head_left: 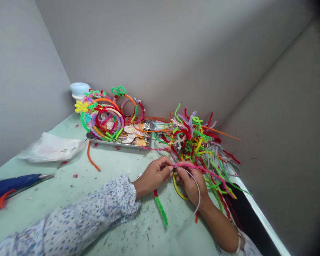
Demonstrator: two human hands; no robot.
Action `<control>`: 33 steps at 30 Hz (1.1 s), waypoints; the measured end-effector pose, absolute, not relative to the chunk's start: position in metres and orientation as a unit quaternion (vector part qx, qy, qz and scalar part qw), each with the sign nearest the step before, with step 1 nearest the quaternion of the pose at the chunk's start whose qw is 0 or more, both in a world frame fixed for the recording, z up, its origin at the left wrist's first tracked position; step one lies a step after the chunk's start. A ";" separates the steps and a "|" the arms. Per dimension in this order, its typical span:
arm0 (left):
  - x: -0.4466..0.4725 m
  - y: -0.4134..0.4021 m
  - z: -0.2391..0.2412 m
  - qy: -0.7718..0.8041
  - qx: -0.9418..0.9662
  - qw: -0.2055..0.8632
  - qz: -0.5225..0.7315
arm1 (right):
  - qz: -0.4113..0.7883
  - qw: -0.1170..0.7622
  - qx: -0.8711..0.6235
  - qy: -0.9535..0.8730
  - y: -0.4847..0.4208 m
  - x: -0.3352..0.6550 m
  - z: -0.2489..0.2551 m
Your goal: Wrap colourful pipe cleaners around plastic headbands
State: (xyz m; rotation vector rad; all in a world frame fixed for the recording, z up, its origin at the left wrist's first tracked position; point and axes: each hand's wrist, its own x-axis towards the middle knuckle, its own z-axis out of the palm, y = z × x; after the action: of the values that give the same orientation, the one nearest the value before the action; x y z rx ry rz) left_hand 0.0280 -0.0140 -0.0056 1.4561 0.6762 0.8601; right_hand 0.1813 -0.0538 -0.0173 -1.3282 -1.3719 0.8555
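Note:
My left hand (156, 175) and my right hand (194, 185) meet above the table, fingertips pinched close together. Between them is one end of a pink pipe cleaner (206, 170), which trails off over my right hand. A thin grey wire (198, 192) also starts at the fingertips and curves down past the right thumb; exactly how the two are joined is hidden. Under my hands lie a yellow loop (177, 187) and a green-and-red pipe cleaner strip (161, 210). Just beyond is a tangled pile of colourful pipe cleaners (194, 137).
Finished-looking pipe cleaner hoops (106, 121) stand in a metal tray (114, 143) with shell-like pieces. A plastic bag (53, 147), blue-handled pliers (18, 185) and an orange strip (92, 158) lie left. A blue-lidded jar (80, 89) stands in the corner, by the grey walls.

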 end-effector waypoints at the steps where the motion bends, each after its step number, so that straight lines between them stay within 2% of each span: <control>1: 0.028 -0.014 -0.006 0.294 0.633 0.612 0.373 | 0.352 0.503 -0.548 -0.568 -0.053 0.181 -0.018; 15: 0.028 -0.012 -0.007 0.310 0.641 0.589 0.382 | 0.344 0.504 -0.550 -0.571 -0.052 0.182 -0.015; 21: 0.029 -0.015 -0.003 0.318 0.607 0.626 0.372 | 0.353 0.501 -0.542 -0.574 -0.053 0.182 -0.014; 33: 0.029 -0.013 -0.006 0.318 0.571 0.667 0.357 | 0.271 0.459 -0.536 -0.654 -0.054 0.185 -0.012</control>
State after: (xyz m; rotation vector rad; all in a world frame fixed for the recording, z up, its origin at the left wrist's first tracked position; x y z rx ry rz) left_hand 0.0293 -0.0126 -0.0057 1.2894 0.7169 0.8061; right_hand 0.1847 -0.0536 -0.0121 -1.3207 -1.6111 0.6672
